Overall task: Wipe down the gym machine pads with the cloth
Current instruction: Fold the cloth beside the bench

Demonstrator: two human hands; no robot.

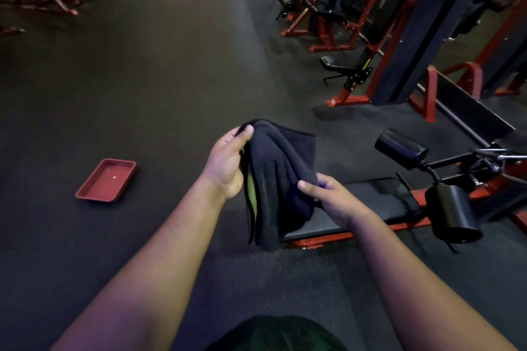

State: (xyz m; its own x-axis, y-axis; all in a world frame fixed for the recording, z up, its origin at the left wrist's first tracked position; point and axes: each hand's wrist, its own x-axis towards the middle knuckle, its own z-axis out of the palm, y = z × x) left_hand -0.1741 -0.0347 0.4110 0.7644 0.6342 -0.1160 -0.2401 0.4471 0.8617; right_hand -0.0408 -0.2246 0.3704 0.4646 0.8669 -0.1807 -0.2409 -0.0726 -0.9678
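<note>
Head view: both hands (228,162) (330,199) pinching a soft, folded dark cloth (279,179) above the flat black pad (379,202).

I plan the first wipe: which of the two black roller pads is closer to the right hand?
The lower black roller pad, beside the right hand; the other roller pad sits farther up and back.
</note>
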